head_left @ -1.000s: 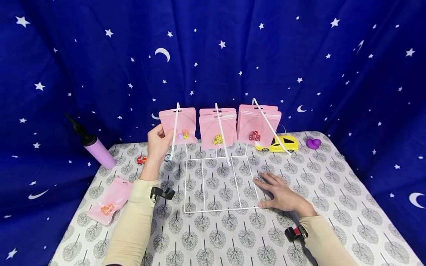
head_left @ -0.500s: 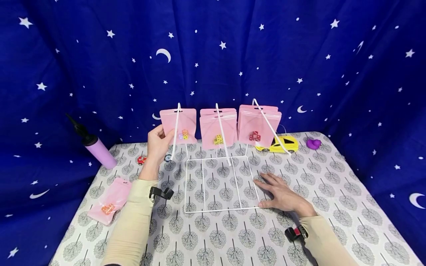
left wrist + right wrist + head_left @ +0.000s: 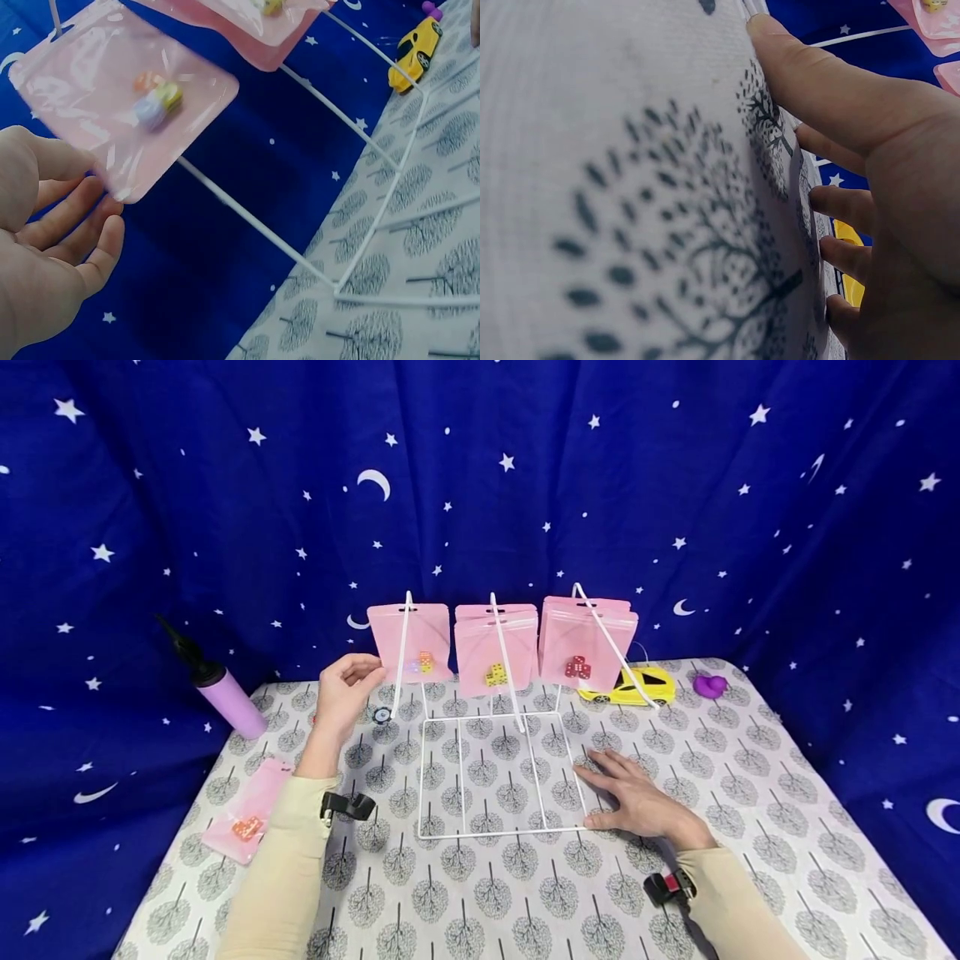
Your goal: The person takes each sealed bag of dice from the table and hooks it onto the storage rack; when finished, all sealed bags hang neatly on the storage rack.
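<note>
A white wire display rack [image 3: 480,836] stands on the table with three hooks bearing pink zip bags of dice. A pink bag [image 3: 386,639] with mixed-colour dice hangs on the left hook. My left hand [image 3: 341,697] is at that bag's lower left edge; in the left wrist view the fingers are loosely bent and the thumb is by the bag's corner, pinching nothing. Yellow dice show in the middle bag [image 3: 472,647], red dice in the right bag [image 3: 555,647]. My right hand [image 3: 637,802] rests on the table with spread fingers, its thumb at the rack's front right corner.
A pink bag with orange dice [image 3: 247,828] lies at the table's left. Behind it a purple hand pump [image 3: 234,703] stands tilted. A small blue-grey wheel-like item [image 3: 382,716] lies left of the rack. A yellow toy car [image 3: 637,685] and purple duck [image 3: 708,686] are at the back right.
My left hand has let go of the left bag's edge and moved slightly left and down, its fingers loosening. The bag hangs from its hook. My right hand has not moved.
</note>
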`<state>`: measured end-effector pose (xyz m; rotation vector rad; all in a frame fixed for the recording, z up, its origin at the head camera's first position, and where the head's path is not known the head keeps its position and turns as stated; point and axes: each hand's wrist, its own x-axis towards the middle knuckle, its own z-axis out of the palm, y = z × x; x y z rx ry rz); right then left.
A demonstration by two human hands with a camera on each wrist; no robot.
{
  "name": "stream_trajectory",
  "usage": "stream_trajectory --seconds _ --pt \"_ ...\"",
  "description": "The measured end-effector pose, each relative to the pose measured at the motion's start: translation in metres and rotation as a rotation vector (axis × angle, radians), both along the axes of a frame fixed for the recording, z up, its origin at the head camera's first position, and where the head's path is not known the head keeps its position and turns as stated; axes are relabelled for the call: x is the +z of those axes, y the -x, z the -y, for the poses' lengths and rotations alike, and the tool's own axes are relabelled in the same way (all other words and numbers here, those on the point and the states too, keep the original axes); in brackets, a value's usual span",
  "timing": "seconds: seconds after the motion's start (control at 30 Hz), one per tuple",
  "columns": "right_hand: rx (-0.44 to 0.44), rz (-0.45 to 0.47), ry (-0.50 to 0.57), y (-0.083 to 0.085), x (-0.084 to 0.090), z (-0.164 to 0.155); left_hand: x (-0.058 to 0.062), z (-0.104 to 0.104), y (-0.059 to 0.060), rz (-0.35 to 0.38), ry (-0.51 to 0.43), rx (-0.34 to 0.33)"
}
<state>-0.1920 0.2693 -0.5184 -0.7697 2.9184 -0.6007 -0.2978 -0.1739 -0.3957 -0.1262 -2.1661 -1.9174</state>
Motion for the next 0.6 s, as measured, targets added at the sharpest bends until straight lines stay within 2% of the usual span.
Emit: stream_trajectory --seconds 0.07,0.13,0.27,0.33,0.6 --pt "0.001 -0.005 0.006 0.000 0.000 0.000 -0.002 0.004 -0.003 -0.002 0.006 -0.012" --pt "0.003 -0.013 0.008 0.000 -0.001 -0.001 -0.008 0.010 -0.002 0.004 0.027 -0.013" --pt "0.006 -0.010 0.005 0.000 -0.001 -0.002 -0.020 0.021 -0.003 0.017 0.119 -0.008" --pt "0.007 -0.006 -0.002 0.001 -0.002 -0.002 -0.022 0.025 -0.006 0.019 0.156 -0.010" --pt "0.012 -0.019 0.002 0.000 -0.002 -0.002 -0.026 0.042 -0.023 0.021 0.182 -0.038"
